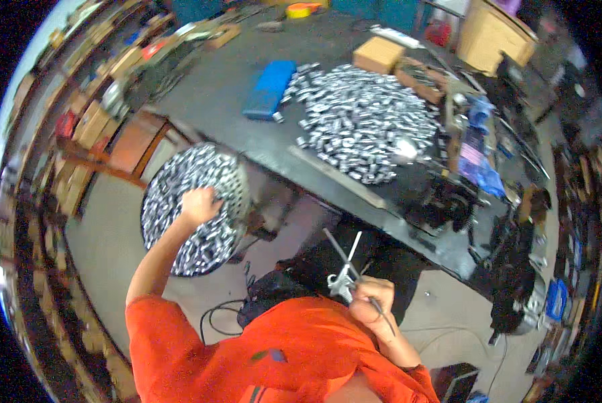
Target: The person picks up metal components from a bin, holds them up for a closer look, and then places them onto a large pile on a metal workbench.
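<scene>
My left hand is over a round basket with a perforated inner wall, at the left. Its fingers are curled among small shiny metal cylinders that fill most of the basket; whether any piece is inside them is hidden. Close to my body, my right hand grips a silver air blow gun with a thin pale nozzle pointing away from me. A dark, thin hose or rod crosses by the gun and the hand. A large heap of similar metal cylinders lies on the dark worktable.
A blue box stands left of the heap, a small cardboard box behind it. A flat metal bar lies along the table's near edge. Right are blue plastic wrapping and tools. A brown chair touches the basket's far side.
</scene>
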Demonstrator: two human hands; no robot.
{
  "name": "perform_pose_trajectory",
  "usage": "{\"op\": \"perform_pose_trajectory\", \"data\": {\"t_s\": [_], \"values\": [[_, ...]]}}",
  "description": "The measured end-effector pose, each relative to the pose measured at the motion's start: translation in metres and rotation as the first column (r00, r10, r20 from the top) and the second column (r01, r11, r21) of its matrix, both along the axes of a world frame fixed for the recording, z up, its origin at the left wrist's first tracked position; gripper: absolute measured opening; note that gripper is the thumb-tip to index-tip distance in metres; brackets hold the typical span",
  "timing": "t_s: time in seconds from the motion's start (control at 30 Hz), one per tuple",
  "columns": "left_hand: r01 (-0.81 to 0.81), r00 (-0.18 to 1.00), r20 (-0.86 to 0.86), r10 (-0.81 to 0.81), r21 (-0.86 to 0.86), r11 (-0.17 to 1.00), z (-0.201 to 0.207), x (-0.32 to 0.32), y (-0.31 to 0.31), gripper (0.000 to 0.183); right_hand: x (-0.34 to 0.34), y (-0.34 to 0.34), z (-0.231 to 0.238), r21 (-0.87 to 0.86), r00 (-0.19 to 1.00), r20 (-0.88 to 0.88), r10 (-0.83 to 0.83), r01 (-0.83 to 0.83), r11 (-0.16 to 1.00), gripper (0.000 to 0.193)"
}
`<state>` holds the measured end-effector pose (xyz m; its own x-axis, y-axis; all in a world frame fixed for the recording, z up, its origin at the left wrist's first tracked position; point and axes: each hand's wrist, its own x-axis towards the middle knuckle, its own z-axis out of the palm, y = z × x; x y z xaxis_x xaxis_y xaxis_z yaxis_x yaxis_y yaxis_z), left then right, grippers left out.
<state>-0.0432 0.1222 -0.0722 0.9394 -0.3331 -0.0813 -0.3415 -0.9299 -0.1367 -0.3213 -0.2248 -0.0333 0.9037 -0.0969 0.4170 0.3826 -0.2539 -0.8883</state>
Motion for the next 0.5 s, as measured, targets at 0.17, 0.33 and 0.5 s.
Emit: {"op": "perform_pose_trajectory", "data": {"t_s": [0.17,0.33,0.5], "values": [[0.027,0.994,-0.105,-0.018,0.085,0.996,0.006,-0.004,0.006,0.027,0.018,-0.002,-0.003,0.008,1.0,-0.013,-0.019,0.02,1.0,0.028],[0.005,0.988,-0.151,0.022,0.18,0.984,0.011,-0.004,0.002,0.03,0.026,-0.008,-0.002,-0.006,1.0,-0.025,0.009,-0.009,1.0,0.028],[-0.013,0.986,-0.162,0.039,0.16,0.987,0.018,-0.006,0.003,0.029,0.026,-0.011,-0.007,0.002,1.0,-0.017,-0.021,0.021,1.0,0.029]]}}
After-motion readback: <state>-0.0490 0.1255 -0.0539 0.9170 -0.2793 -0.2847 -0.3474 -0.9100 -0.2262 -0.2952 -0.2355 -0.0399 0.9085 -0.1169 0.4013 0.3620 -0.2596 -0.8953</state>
